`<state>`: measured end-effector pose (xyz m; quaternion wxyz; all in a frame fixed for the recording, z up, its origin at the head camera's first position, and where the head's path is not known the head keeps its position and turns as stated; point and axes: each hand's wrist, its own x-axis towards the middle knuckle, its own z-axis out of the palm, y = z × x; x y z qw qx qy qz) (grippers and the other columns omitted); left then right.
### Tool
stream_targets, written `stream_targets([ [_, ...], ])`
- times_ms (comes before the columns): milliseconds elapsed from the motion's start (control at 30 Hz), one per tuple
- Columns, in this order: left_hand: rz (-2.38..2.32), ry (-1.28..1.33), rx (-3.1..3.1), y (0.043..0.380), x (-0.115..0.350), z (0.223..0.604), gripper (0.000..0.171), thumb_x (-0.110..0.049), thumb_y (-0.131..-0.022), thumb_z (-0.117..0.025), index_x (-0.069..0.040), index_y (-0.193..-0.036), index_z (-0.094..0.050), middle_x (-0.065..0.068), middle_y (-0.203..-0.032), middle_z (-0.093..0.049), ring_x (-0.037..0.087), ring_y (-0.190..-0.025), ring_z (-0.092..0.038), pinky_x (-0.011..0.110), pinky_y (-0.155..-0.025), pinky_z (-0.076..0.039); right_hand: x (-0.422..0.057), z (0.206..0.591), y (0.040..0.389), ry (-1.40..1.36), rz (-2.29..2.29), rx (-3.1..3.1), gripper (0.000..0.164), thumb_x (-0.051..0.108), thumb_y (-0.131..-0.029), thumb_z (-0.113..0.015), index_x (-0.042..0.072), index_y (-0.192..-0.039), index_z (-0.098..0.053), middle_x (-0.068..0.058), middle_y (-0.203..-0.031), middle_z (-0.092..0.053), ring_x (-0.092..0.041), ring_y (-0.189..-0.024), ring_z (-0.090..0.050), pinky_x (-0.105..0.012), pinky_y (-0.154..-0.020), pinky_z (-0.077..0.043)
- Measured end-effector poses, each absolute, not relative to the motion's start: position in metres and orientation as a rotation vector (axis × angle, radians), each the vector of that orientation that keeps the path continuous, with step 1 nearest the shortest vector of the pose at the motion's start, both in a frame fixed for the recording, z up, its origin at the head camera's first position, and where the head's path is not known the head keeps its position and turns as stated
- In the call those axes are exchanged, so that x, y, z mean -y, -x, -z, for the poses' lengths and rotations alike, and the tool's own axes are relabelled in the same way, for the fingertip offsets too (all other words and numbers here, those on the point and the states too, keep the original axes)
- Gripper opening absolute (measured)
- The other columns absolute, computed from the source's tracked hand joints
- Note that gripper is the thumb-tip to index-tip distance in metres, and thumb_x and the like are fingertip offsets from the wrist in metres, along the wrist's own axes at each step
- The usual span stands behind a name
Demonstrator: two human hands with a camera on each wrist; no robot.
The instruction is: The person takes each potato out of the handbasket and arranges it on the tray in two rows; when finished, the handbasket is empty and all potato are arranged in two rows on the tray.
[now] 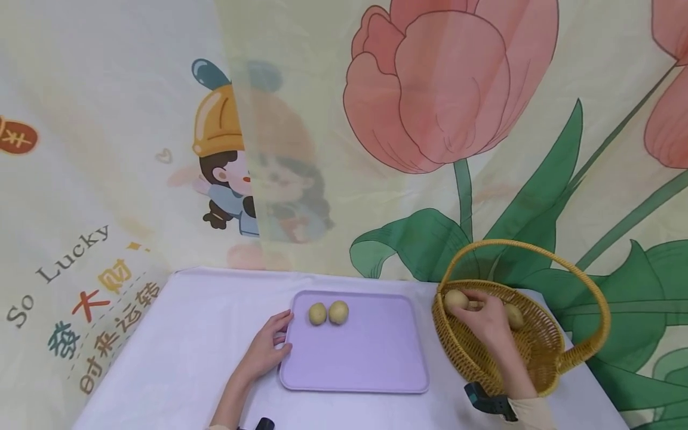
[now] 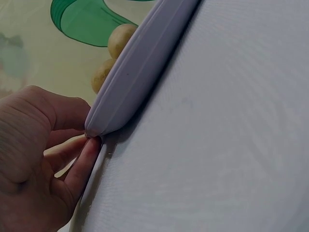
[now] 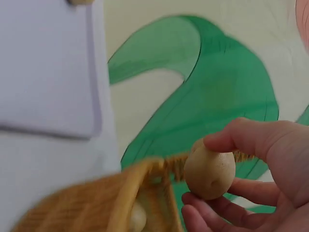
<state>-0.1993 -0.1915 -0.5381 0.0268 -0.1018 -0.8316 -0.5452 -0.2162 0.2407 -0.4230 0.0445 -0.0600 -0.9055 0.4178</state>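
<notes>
In the head view, a lilac tray (image 1: 360,358) lies on the table, with two round, yellowish-brown potatoes (image 1: 338,312) side by side near its far left corner. My left hand (image 1: 263,349) holds the tray's left rim; up close in the left wrist view, the thumb and fingers (image 2: 82,162) meet at that rim. Over the left part of a wicker basket (image 1: 446,340), my right hand (image 1: 489,322) pinches another potato (image 3: 210,171) between thumb and fingertips. Inside the basket another potato (image 1: 514,316) shows beside the hand. The hand and forearm hide some of the basket's inside.
The basket's tall arched handle (image 1: 537,248) rises over it at the right. A white cloth (image 1: 215,316) covers the table. Behind hangs a printed curtain (image 1: 301,257) with tulips and cartoon figures, close to the table's far edge.
</notes>
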Motion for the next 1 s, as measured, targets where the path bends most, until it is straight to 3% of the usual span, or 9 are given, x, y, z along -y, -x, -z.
stream_targets([
  [167, 1.664, 0.317, 2.572, 0.202, 0.192, 0.537, 0.058, 0.013, -0.079, -0.067, 0.012, -0.135, -0.051, 0.024, -0.144, -0.046, 0.037, -0.118, -0.055, 0.038, -0.096, -0.056, -0.215, 0.423, 0.223, 0.117, -1.374, 2.695, 0.052, 0.013, -0.084, -0.075, -0.008, -0.128, -0.058, -0.028, -0.121, -0.058, -0.032, -0.095, -0.064, -0.02, -0.064, -0.054],
  [433, 1.663, 0.31, 2.556, 0.2, 0.19, 0.54, 0.058, 0.015, -0.078, -0.067, 0.013, -0.134, -0.052, 0.025, -0.143, -0.047, 0.037, -0.115, -0.055, 0.037, -0.095, -0.056, -0.165, 0.457, 0.237, -0.025, -1.445, 2.622, 0.046, 0.002, -0.072, -0.08, -0.008, -0.115, -0.067, -0.022, -0.107, -0.065, -0.023, -0.078, -0.067, -0.02, -0.06, -0.054],
  [700, 1.662, 0.281, 2.55, 0.197, 0.189, 0.541, 0.058, 0.015, -0.077, -0.067, 0.013, -0.133, -0.052, 0.024, -0.143, -0.047, 0.038, -0.117, -0.055, 0.039, -0.096, -0.055, -0.123, 0.493, 0.257, -0.177, -1.449, 2.645, 0.045, -0.002, -0.067, -0.081, -0.01, -0.109, -0.068, -0.022, -0.104, -0.065, -0.025, -0.077, -0.069, -0.022, -0.058, -0.057],
  [1000, 1.656, 0.287, 2.568, 0.199, 0.189, 0.54, 0.058, 0.014, -0.078, -0.067, 0.012, -0.134, -0.052, 0.024, -0.143, -0.047, 0.038, -0.119, -0.054, 0.039, -0.097, -0.055, -0.103, 0.501, 0.258, -0.217, -1.431, 2.677, 0.044, -0.001, -0.067, -0.081, -0.008, -0.109, -0.067, -0.019, -0.102, -0.066, -0.022, -0.079, -0.064, -0.025, -0.063, -0.055],
])
